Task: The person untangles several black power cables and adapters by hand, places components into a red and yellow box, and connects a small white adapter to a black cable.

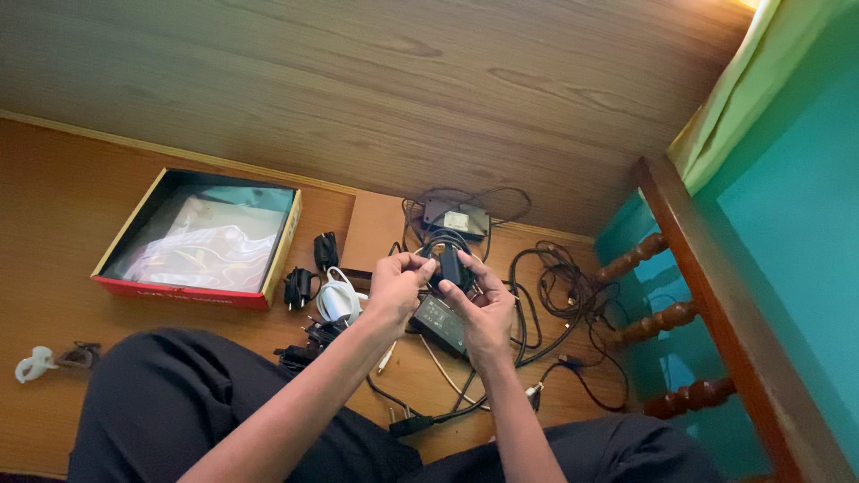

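Wooden floor [54, 206] under box [201, 234], cables [559, 291]

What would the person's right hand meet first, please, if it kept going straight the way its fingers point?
The right hand already grips a small black adapter with its coiled cable. Straight beyond, probably the grey power brick by the wooden wall, though depth is unclear.

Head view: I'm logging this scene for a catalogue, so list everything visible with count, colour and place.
coiled cable: one, black, held in both hands
power brick: one, black, floor under the hands
second adapter: one, dark with pale label, by the wall
loose cables: a tangle, black, floor at right
white cable bundle: one, left of the hands
small plugs: several, black, beside the box
open box: one, red and yellow, floor at left
wooden furniture: brown, at right
left hand: grip on the cable
right hand: grip on the cable
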